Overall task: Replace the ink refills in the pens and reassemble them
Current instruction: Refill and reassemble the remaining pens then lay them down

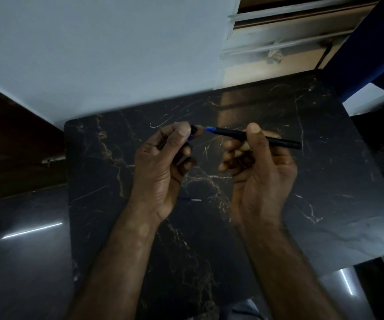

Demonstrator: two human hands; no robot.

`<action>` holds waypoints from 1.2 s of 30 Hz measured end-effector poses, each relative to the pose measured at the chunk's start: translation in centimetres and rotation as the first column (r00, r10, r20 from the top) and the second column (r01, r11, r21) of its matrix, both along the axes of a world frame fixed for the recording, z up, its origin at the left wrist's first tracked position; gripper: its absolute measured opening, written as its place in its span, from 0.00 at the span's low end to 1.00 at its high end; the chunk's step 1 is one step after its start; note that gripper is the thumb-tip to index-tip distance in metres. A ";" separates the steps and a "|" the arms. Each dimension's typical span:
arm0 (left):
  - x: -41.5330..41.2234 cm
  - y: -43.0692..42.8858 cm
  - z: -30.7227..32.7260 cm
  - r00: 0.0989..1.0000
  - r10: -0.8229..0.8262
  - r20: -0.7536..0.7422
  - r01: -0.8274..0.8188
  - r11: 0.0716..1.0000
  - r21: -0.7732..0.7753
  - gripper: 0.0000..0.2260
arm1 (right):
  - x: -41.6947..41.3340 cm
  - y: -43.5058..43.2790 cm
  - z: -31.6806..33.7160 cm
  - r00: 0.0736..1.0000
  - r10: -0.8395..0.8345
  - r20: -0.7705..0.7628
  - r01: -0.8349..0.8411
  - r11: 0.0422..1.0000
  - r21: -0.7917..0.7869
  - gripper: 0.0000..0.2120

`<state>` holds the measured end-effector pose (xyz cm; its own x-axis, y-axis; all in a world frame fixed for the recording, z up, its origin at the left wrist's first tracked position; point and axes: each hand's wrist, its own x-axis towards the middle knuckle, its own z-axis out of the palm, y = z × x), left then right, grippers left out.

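Note:
My right hand (pixel 259 167) grips a black pen barrel (pixel 276 140) that lies almost level above the table, its blue tip end (pixel 209 129) pointing left. My left hand (pixel 163 162) pinches a small black pen piece (pixel 194 130) between thumb and fingers, its open end facing the blue tip and almost touching it. More of that piece is hidden inside the fist. A thin blue refill (pixel 189 199) lies on the dark marble table (pixel 325 181) between my wrists, partly covered by the left hand.
The marble table top ends at a pale wall (pixel 105 54) behind. A window frame (pixel 285 31) and a blue curtain (pixel 375 54) stand at the upper right. Glossy dark floor (pixel 24 250) lies to the left of the table.

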<state>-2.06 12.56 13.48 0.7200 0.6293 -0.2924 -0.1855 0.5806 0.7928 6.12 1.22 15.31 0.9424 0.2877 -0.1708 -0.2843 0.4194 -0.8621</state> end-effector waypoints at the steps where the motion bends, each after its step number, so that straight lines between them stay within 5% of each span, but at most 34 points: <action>1: 0.0 0.0 0.0 1.000 0.004 -0.002 -0.004 1.000 0.025 0.04 | 0.1 0.0 -0.1 1.000 -0.002 0.015 0.002 1.000 -0.012 0.09; 15: 0.7 0.3 0.4 0.998 0.025 -0.057 0.009 0.845 0.535 0.08 | -0.1 0.3 -0.7 0.981 0.126 0.145 -0.117 0.991 -0.071 0.07; 23: 1.3 -1.8 -0.9 0.995 0.093 0.038 -0.100 0.860 0.501 0.20 | -1.8 1.8 -2.2 0.990 0.141 -0.023 -0.141 0.990 0.012 0.04; 31: -1.0 0.1 -4.7 0.991 0.045 -0.123 0.027 0.849 0.528 0.20 | -4.0 2.7 -5.0 0.942 0.111 -0.317 -0.100 0.994 0.052 0.04; 36: -2.3 -0.2 -7.3 0.947 0.227 -0.228 -0.198 0.970 0.141 0.12 | -5.1 3.0 -7.4 0.862 0.123 -0.492 -0.106 0.992 0.064 0.07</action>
<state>-4.32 12.32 6.18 0.4832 0.7996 -0.3566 -0.0904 0.4507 0.8881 1.03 4.26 7.88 0.6967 0.4022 -0.5940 -0.7173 0.3835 -0.5817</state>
